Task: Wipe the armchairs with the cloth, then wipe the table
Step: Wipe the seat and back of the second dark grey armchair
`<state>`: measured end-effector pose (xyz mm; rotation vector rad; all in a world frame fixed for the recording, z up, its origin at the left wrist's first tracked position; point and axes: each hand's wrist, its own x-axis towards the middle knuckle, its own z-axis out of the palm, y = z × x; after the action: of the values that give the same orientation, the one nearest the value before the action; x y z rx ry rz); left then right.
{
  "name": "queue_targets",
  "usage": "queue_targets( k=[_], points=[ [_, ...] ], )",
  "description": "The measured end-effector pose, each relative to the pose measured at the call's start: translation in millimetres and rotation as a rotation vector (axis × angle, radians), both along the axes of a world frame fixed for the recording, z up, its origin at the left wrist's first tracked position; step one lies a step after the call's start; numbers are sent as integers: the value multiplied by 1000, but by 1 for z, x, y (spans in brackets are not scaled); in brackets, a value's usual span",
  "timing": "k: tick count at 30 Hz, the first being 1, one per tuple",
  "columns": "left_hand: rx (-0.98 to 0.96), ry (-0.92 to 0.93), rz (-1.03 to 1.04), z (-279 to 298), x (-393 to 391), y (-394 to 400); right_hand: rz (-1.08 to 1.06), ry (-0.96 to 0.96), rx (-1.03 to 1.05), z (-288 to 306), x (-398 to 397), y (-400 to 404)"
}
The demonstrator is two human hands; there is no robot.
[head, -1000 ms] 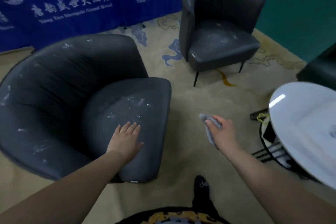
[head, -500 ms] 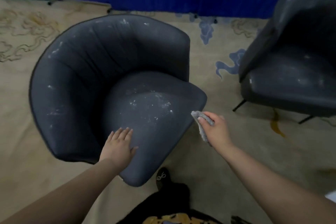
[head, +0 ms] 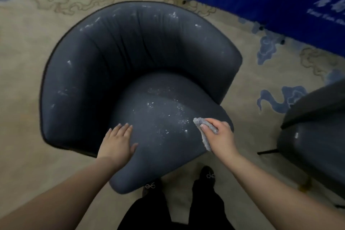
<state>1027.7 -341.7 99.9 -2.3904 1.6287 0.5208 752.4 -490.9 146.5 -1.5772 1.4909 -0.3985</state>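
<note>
The left hand (head: 118,142) lies flat with straight fingers on the dusty armchair (head: 130,73) seat. The right hand (head: 219,137) grips a gray cloth (head: 204,132) at the seat's right edge.

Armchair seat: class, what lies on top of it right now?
On the armchair seat: white specks, the flat left hand, and the cloth gripped by the right hand. Anything beneath those is hidden.

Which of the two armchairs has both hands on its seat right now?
The armchair in the middle, speckled with white dust: the left hand lies flat on its seat, the right hand holds the cloth there. The armchair at the right edge is untouched.
</note>
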Motion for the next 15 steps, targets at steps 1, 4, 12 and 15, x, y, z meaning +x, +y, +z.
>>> queue_targets(
  k=[1, 4, 12, 15],
  points=[
    [-10, 2, 63, -3, -4, 0, 50, -1, 12, -4, 1, -11],
    [-23, 6, 265, -13, -17, 1, 172, 17, 41, -17, 2, -40],
    [8, 13, 467, -67, -51, 9, 362, 10, 66, -70, 16, -85],
    [68, 0, 449, -108, -35, 5, 387, -10, 51, -112, 33, -91]
  ],
)
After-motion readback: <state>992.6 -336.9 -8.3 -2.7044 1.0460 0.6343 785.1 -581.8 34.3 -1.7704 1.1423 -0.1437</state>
